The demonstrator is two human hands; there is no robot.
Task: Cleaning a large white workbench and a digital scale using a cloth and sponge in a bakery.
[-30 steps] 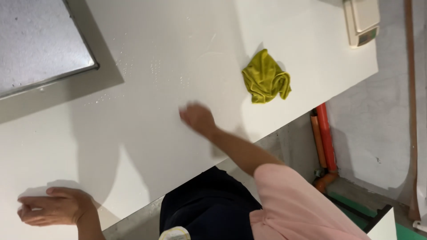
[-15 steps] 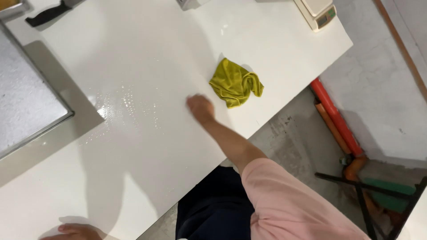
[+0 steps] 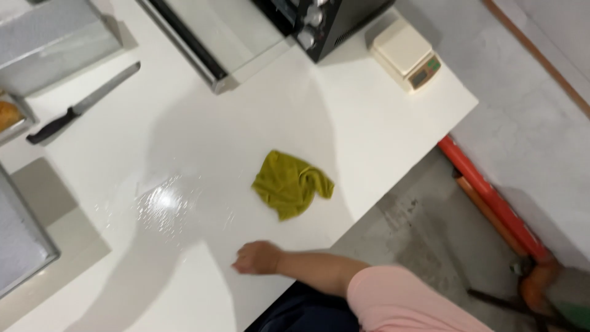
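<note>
Below, right hand [image 3: 258,257] resting on white desk [image 3: 381,129] near its near edge, fingers loosely curled, pinching nothing. Left hand out of view. Crumpled green cloth [image 3: 291,183] lying just beyond the hand, apart from it, toward the far right. Wet glossy patch [image 3: 161,204] left of the cloth. Black-handled knife [image 3: 80,106] at far left; black oven [image 3: 307,24] with open glass door at far edge; cream kitchen scale [image 3: 405,54] at far right corner. Orange-red pipes [image 3: 491,203] on floor, right.

Right hand [image 3: 258,258] near green cloth [image 3: 290,183] on table [image 3: 381,132]
</note>
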